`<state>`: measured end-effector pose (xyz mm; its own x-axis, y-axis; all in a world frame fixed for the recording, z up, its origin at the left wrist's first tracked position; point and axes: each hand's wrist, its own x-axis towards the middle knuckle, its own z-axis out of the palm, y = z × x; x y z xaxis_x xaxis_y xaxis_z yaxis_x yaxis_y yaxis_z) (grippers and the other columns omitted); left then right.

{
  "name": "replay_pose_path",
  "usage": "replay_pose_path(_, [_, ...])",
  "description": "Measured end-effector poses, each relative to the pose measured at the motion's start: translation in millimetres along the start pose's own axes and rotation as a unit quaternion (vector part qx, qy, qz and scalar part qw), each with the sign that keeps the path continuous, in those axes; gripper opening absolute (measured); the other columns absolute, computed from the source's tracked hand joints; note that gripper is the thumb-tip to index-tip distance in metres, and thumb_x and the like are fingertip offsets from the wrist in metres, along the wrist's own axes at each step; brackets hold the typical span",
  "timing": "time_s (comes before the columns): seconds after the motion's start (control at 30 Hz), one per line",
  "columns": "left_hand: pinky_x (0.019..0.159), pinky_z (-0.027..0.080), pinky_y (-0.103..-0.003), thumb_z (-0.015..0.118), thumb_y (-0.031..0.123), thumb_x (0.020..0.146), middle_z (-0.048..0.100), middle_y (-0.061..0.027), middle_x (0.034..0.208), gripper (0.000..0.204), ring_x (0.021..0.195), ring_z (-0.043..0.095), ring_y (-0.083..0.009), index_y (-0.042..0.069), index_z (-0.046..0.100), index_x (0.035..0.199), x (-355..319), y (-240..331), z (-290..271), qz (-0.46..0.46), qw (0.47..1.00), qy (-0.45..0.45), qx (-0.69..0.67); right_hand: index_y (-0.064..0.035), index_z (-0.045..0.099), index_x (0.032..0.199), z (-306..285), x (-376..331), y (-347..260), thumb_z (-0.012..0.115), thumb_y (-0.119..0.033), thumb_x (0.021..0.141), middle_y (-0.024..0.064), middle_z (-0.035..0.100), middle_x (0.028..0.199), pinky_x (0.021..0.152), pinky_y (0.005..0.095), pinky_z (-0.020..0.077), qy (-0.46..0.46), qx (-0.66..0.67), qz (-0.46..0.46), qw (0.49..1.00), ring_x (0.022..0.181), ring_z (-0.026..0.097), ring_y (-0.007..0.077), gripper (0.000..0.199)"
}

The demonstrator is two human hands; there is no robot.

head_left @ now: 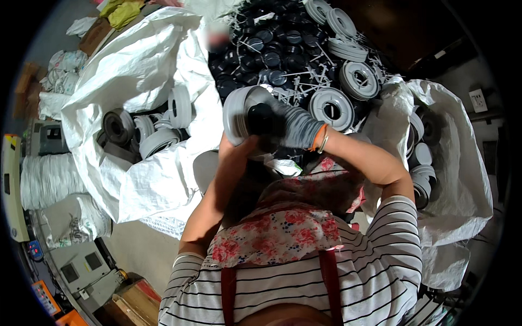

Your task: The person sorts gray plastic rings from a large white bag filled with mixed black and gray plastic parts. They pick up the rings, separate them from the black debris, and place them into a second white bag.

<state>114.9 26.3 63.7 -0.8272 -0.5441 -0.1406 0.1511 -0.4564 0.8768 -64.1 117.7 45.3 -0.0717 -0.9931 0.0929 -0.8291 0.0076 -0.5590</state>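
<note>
Bare left hand (237, 145) curls under grey-white ribbed plastic ring (235, 114), gripping it before chest; grey-gloved right hand (296, 127), forearm angled inward, at ring's open face, fingers blurred, can't tell grip. Left: white woven-plastic sack (147, 60), pale round rings (179, 106) inside. Right: crumpled white sack (459, 179), white round parts (424, 173) inside.

Wht shirt (277, 280), thin blk stripes; red-floral apron (285, 233), dk red straps (329, 280); R hand (288, 126): gry glove (306, 129), orng cuff (319, 137).

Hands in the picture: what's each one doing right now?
Left hand: holding a white ribbed round plastic part.
Right hand, in a grey striped glove: blurred; grip cannot be told.
</note>
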Motion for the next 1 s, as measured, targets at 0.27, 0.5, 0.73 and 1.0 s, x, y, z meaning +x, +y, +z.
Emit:
replay_pose_path(0.27, [0.084, 0.047, -0.033, 0.079, 0.010, 0.065, 0.055, -0.0139, 0.110, 0.080, 0.098, 0.056, -0.0214, -0.002, 0.035, 0.130, -4.4, 6.0, -26.5, 0.311, 0.771, 0.046, 0.553, -0.0048, 0.048, 0.125, 16.8, 11.0, 39.0, 0.061, -0.017, 0.084, 0.0149, 0.061, 0.108, 0.079, 0.0327, 0.0495, -0.015, 0.256, -0.107, 0.960, 0.093, 0.062, 0.0205, 0.045])
replay_pose_path(0.5, [0.106, 0.027, -0.037, 0.069, 0.012, 0.078, 0.037, -0.0195, 0.137, 0.072, 0.128, 0.033, -0.0267, -0.004, 0.030, 0.137, 34.8, 86.4, -87.8, 0.390, 0.771, 0.328, 0.381, -0.0001, 0.059, 0.104, -86.1, 35.1, 209.8, 0.054, -0.045, 0.084, 0.0217, 0.062, 0.095, 0.084, 0.0431, 0.0455, 0.179, -0.251, 0.262, 0.915, 0.092, 0.059, 0.0362, 0.049])
replay_pose_path(0.73, [0.089, 0.045, -0.030, 0.061, 0.004, 0.083, 0.065, -0.0123, 0.104, 0.014, 0.096, 0.060, -0.0173, 0.000, 0.063, 0.096, 53.0, -4.6, -63.9, 0.115, 0.976, 0.153, 0.103, -0.0082, 0.059, 0.118, -125.9, 25.3, 275.6, 0.046, -0.048, 0.083, 0.0192, 0.052, 0.126, 0.098, 0.0421, 0.0392, -0.007, -0.296, 0.440, 0.847, 0.116, 0.051, 0.0340, 0.055])
replay_pose_path(1.0, [0.085, 0.046, -0.029, 0.063, 0.015, 0.083, 0.063, -0.0133, 0.104, 0.027, 0.097, 0.059, -0.0187, -0.002, 0.059, 0.104, 87.3, -42.4, -34.9, -0.003, 0.977, 0.189, 0.102, -0.0002, 0.058, 0.114, -126.5, 63.8, 130.4, 0.059, -0.066, 0.072, 0.0210, 0.065, 0.095, 0.077, 0.0371, 0.0503, -0.021, -0.093, 0.241, 0.966, 0.085, 0.064, 0.0313, 0.078])
